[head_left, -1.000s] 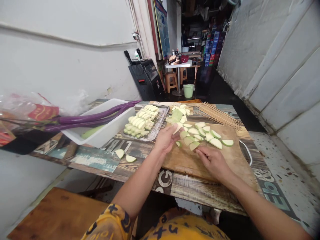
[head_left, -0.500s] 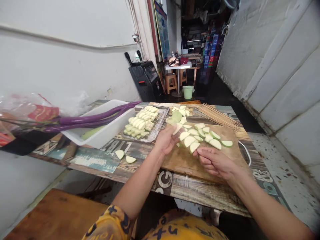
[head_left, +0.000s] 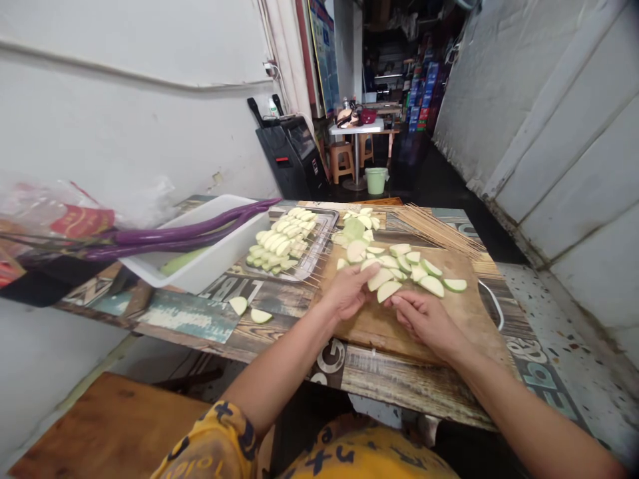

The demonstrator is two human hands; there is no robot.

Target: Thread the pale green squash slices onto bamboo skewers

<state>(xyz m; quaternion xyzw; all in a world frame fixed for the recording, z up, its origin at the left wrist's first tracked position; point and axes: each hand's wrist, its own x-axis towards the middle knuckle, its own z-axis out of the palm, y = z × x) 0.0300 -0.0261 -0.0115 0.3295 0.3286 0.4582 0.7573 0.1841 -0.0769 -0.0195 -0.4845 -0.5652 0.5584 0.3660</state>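
Note:
Half-moon vegetable slices (head_left: 432,287) with white flesh and pale green skin lie scattered on a wooden cutting board (head_left: 464,326). My left hand (head_left: 349,291) is closed at the near left of this pile, its fingertips on a slice (head_left: 369,263). Close by, my right hand (head_left: 418,315) is pinched at the lower edge of another slice (head_left: 388,291); what lies between those fingertips is too small to make out. Skewered slices (head_left: 282,243) rest in rows on a metal tray (head_left: 325,241) to the left. Bare thin skewers (head_left: 439,229) lie beyond the board's right side.
Long purple eggplants (head_left: 184,233) lie across a white plastic bin (head_left: 200,274) at the left, beside plastic bags (head_left: 84,213). Two loose slices (head_left: 249,311) sit on the tabletop. A black speaker-like box (head_left: 292,156) and a green bucket (head_left: 376,180) stand beyond the table.
My left hand has moved right and slightly down, bringing its fingertips close to my right hand. My right hand has stayed nearly in place, still pinched.

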